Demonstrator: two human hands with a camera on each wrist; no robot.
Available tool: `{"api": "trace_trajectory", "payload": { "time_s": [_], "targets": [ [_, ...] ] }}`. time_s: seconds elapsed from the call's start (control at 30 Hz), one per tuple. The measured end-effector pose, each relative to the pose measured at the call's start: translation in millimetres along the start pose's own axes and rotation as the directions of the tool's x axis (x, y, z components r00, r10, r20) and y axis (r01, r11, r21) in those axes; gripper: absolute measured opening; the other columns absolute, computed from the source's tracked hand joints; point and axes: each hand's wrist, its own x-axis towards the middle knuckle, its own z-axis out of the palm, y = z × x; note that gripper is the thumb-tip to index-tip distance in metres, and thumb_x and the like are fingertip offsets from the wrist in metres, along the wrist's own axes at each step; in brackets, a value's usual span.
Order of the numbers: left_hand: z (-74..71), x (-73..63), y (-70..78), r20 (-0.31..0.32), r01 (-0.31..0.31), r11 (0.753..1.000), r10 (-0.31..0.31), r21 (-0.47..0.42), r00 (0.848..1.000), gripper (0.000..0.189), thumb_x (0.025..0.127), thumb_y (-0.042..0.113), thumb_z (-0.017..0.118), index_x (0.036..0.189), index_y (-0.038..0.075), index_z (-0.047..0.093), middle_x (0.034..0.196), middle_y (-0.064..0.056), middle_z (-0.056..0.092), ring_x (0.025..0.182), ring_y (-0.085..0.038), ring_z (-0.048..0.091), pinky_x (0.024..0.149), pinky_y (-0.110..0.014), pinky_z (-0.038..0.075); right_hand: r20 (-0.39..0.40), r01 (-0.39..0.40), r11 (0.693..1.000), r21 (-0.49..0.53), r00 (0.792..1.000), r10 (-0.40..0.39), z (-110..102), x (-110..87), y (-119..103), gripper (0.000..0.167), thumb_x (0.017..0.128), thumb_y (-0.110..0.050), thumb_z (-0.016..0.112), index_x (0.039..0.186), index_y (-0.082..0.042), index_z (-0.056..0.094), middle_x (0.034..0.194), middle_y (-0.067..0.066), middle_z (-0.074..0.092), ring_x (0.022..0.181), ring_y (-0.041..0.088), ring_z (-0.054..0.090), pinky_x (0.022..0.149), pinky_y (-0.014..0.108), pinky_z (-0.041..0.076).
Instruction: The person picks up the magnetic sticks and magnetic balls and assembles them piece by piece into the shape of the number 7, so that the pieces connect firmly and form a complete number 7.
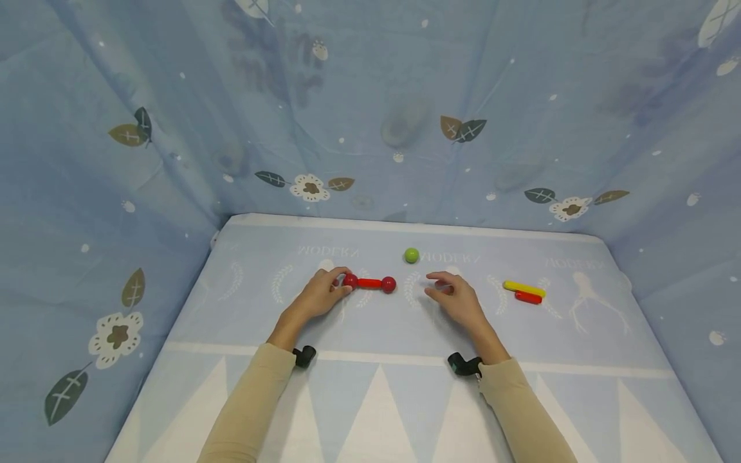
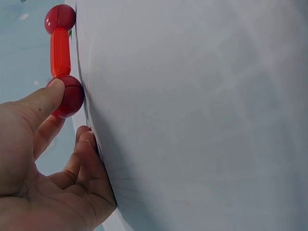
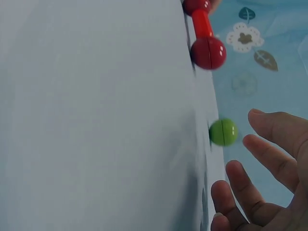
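Note:
A red rod (image 1: 369, 283) with a dark red ball at each end lies on the cloth-covered table, like a small dumbbell. My left hand (image 1: 321, 292) pinches its left ball (image 2: 71, 98) between thumb and index finger. The other ball (image 1: 389, 284) is free of any hand, as the right wrist view also shows. My right hand (image 1: 459, 301) hovers to the right of the dumbbell, fingers apart and holding nothing. Beyond the gap between the hands sits a green ball (image 1: 411, 255), touched by neither hand.
To the right of my right hand lie a yellow rod (image 1: 523, 289) and a shorter red rod (image 1: 529, 298), side by side. A blue patterned curtain (image 1: 370, 128) rises behind the table's (image 1: 405, 399) back edge and along both sides.

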Motion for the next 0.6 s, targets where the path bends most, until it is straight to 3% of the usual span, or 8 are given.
{"api": "trace_trajectory", "payload": {
  "time_s": [0.6],
  "targets": [
    [1.2, 1.1, -0.3, 0.003, 0.017, 1.000, -0.017, -0.002, 1.000, 0.039, 0.098, 0.030, 0.067, 0.135, 0.021, 0.058, 0.100, -0.008, 0.051, 0.088, -0.023, 0.049, 0.071, -0.036, 0.044, -0.054, -0.124, 0.991, -0.040, 0.991, 0.122, -73.4, -34.8, 42.9, 0.045, 0.097, -0.035, 0.067, 0.134, -0.011, 0.062, 0.120, 0.018, 0.062, 0.103, 0.033, 0.059, 0.081, 0.035, 0.050]
  ]
}}
